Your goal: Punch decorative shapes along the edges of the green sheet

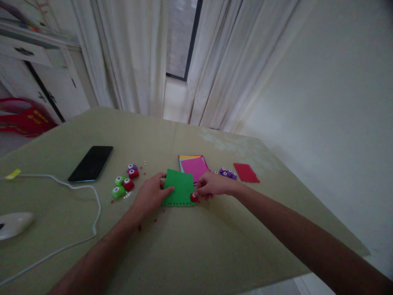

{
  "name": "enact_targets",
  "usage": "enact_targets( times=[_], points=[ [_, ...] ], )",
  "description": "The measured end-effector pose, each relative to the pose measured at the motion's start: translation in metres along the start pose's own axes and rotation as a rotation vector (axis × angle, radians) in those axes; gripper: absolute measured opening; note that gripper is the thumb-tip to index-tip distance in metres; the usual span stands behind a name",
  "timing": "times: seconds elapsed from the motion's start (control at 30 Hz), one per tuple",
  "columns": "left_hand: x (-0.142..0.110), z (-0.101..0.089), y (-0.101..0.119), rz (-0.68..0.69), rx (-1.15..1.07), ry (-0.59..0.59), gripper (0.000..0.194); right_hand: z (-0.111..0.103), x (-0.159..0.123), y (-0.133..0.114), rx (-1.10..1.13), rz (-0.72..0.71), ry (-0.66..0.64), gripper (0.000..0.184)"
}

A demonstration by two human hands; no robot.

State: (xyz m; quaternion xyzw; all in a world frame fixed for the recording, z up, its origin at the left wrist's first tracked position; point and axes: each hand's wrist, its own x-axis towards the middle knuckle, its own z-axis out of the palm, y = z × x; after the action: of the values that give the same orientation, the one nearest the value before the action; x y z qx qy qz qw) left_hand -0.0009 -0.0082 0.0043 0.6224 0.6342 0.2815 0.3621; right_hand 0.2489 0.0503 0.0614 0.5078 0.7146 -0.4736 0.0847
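A green sheet [179,186] with a row of small holes along its near edge lies in front of me. My left hand [153,189] holds its left side, thumb on top and fingers at the edge. At its near right corner, the fingers of my right hand [209,184] are closed on a small red hole punch [193,197] with a white eye. Part of the punch is hidden by those fingers. Just behind the green sheet is a stack of coloured sheets [194,166], pink on top.
Similar green, red and purple eyed pieces [124,184] stand at left; a purple cluster [228,173] and a red sheet with holed edges [246,173] lie at right. A black tablet [91,164], white cable [95,200], white mouse [15,225] and red scraps [139,228] share the table [196,254].
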Motion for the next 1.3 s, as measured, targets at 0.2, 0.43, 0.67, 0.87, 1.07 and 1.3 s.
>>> enact_targets(
  times=[0.2, 0.43, 0.67, 0.87, 1.07, 1.3],
  points=[
    [0.0, 0.0, 0.001, 0.01, 0.001, 0.001, 0.047, -0.001, 0.001, -0.001, -0.016, -0.001, 0.009, 0.026],
    [0.001, 0.001, -0.002, 0.006, 0.018, 0.02, 0.049, -0.001, 0.0, -0.002, -0.041, 0.011, 0.009, 0.027],
    [0.003, 0.003, -0.003, 0.001, 0.023, 0.016, 0.048, -0.002, 0.0, -0.006, -0.147, 0.032, 0.031, 0.03],
    [0.004, 0.003, -0.001, -0.002, 0.042, 0.019, 0.05, -0.005, -0.001, -0.023, -0.246, 0.09, 0.019, 0.033],
    [0.005, 0.003, -0.003, -0.006, 0.047, 0.01, 0.052, -0.007, 0.004, -0.039, -0.352, 0.126, -0.009, 0.032],
    [0.007, 0.004, -0.004, -0.026, 0.032, -0.008, 0.051, -0.008, 0.009, -0.042, -0.468, 0.128, -0.047, 0.036]
  ],
)
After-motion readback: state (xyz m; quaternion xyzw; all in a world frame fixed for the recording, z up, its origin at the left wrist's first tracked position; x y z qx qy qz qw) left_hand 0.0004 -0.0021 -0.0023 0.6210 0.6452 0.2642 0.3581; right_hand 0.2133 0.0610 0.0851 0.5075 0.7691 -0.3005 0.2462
